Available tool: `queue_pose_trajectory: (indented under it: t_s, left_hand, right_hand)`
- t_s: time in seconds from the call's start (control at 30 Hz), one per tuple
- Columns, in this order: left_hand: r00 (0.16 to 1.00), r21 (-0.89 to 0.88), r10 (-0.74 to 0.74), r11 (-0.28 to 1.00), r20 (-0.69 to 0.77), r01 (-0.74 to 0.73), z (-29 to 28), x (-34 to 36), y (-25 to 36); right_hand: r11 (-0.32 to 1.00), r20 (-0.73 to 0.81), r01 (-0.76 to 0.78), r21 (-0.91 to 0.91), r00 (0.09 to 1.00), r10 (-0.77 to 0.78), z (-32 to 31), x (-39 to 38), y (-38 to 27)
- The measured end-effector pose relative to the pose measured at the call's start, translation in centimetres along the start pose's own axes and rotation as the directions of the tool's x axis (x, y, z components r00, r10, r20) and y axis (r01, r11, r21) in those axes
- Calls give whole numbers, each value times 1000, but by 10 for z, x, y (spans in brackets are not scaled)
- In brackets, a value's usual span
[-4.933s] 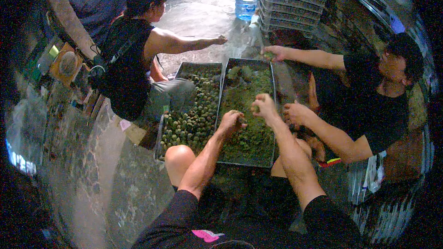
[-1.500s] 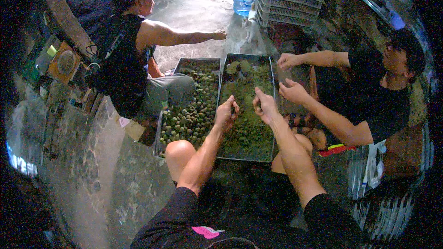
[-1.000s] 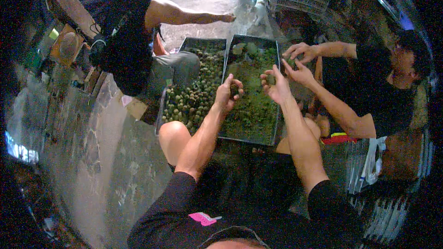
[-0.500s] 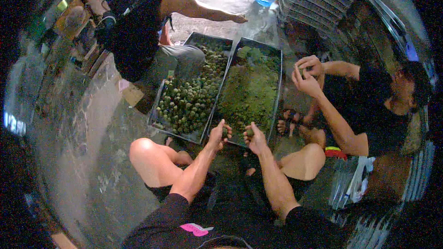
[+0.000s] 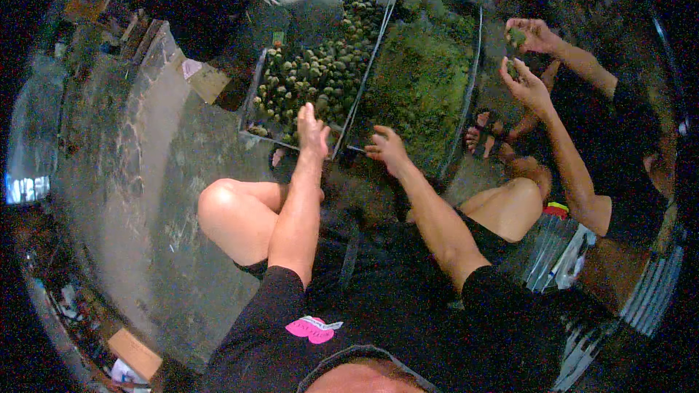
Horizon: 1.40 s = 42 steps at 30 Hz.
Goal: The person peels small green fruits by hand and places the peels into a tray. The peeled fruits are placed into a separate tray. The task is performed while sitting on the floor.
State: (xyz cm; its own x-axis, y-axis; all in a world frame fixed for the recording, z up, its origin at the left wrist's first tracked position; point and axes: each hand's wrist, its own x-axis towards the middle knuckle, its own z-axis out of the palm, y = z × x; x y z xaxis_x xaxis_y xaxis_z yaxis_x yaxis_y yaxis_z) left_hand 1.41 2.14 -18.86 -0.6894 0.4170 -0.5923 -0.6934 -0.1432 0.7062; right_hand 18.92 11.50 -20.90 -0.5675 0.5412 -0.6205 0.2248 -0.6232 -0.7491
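Reaching over the near edge of the left tray [image 5: 247, 110], my left hand [image 5: 314, 133] is open with its fingers stretched forward. Small round green-brown balls [image 5: 320, 65] lie scattered inside that tray, just beyond my fingertips. My right hand [image 5: 388, 150] hovers at the near end of the right tray [image 5: 478, 47], its fingers spread and slightly bent. I see nothing in either hand, though the right one is somewhat blurred. A bed of loose green plant bits [image 5: 415, 65] fills the right tray.
On the right a co-worker's hands [image 5: 535, 36] hold small green pieces. Another person in dark clothes [image 5: 193, 11] sits by the left tray. A cardboard piece [image 5: 205, 86] lies on the floor at left. Plastic packs [image 5: 550, 251] lie beside my right knee.
Both hands, each holding a small green ball before, have opened, and the balls no longer show in them. My left hand has shifted left over its tray. The view has tilted down.
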Motion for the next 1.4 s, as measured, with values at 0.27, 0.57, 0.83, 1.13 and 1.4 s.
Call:
queue_pose_trajectory:
  t_s: [0.27, 0.57, 0.83, 1.13, 1.4]
  left_hand:
    - [994, -92, -48, 995, -94, 39, -29, -4, 5]
    - [985, -48, -91, 995, -149, 85, -11, 4, -8]
    - [981, -34, -147, 989, -126, 144, -7, 10, -19]
    - [938, 205, -329, 916, -108, 344, 6, 13, -38]
    - [840, 312, -542, 795, -22, 521, 76, 2, -50]
  right_hand:
    - [459, -331, -103, -882, 829, -451, -128, 104, 37]
    - [254, 43, 134, -958, 940, -338, -41, 122, 77]
    - [244, 149, 182, -952, 978, -148, -23, 150, 62]
    - [210, 131, 186, -960, 959, -251, -40, 155, 66]
    - [252, 432, 445, -859, 895, -107, 0, 43, -91]
